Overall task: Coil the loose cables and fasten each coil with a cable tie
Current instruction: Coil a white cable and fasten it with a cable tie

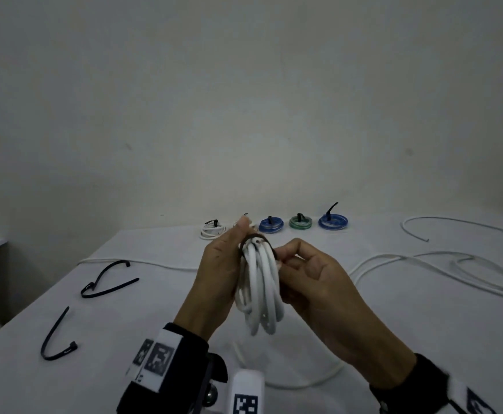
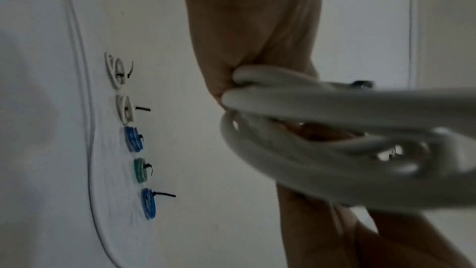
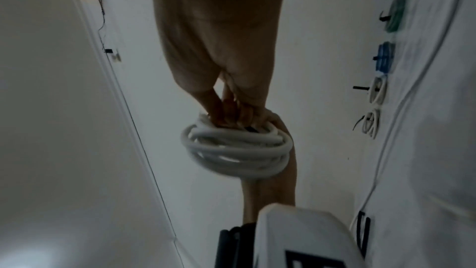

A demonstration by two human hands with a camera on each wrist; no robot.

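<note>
The left hand (image 1: 217, 273) holds a coil of thick white cable (image 1: 259, 294) up above the white bench (image 1: 423, 339). A thin black cable tie (image 1: 254, 238) loops over the top of the coil. The right hand (image 1: 313, 276) pinches the tie beside the coil. Five small tied coils (image 1: 301, 222) sit in a row at the far edge. Two loose black ties (image 1: 100, 282) lie on the left.

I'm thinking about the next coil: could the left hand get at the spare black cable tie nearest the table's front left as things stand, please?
Probably not yet: the left hand grips the white coil. The way to that cable tie looks free.
</note>
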